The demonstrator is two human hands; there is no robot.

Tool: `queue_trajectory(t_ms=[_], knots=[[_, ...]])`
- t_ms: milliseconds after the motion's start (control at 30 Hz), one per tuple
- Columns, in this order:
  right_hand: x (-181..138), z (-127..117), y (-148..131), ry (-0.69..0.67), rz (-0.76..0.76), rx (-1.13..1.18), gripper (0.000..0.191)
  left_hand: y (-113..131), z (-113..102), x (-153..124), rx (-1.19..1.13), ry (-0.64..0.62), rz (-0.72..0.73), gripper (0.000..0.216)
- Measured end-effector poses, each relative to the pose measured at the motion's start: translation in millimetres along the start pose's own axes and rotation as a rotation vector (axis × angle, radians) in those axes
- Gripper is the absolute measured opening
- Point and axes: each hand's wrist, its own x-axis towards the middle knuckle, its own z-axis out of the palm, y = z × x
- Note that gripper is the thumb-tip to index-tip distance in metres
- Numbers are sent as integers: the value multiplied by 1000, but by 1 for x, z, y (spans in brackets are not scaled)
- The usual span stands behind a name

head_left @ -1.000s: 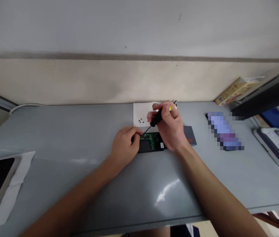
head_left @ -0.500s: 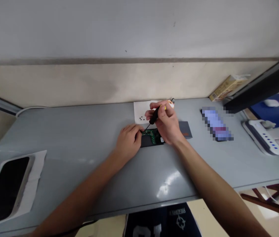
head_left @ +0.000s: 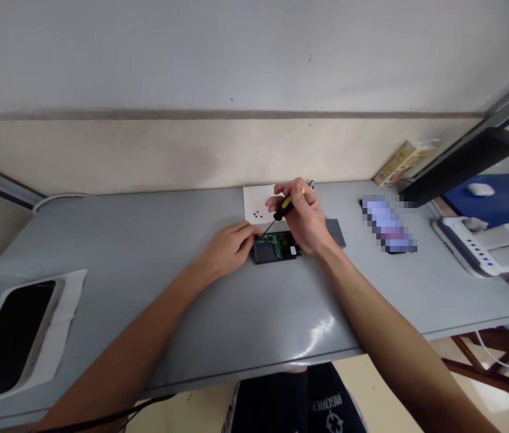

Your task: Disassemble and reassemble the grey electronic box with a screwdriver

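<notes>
My right hand (head_left: 303, 216) is closed around a screwdriver (head_left: 285, 206) with a black and yellow handle. The screwdriver leans, and its tip meets the upper left corner of a green circuit board (head_left: 277, 245) in a flat black case (head_left: 264, 254). At that same corner, my left hand (head_left: 231, 246) has its fingers closed on the edge of the case, close to the tip. Behind the case lies a white sheet of paper (head_left: 254, 197) with several small dark screws (head_left: 258, 214) on it. A grey flat panel (head_left: 336, 228) is partly hidden behind my right hand.
To the right lie a blurred-out phone (head_left: 388, 225) and a white power strip (head_left: 466, 243). A yellow box (head_left: 402, 163) stands by the wall near a long black object (head_left: 466, 165). At the left, a black-screened device (head_left: 11, 340) rests on white paper.
The screwdriver's handle has turned in my right hand, showing more yellow. Its tip stays at the board's corner. My left hand has shifted slightly, and the whole view has moved a little.
</notes>
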Motion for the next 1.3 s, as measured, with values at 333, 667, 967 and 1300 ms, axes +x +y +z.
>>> queue_trajectory(t_ms=[333,667,967,1300], knots=[[2,1,-8,-133,113,93,46,6,2,2,42,14,8,21],[0,1,-4,-59,-24,-66,37,7,3,1,66,22,-18,24],[1,-2,-1,-35,26,65,41,7,3,2,71,22,-3,23],[1,5,-4,-50,60,111,46,6,4,1,76,32,3,22]])
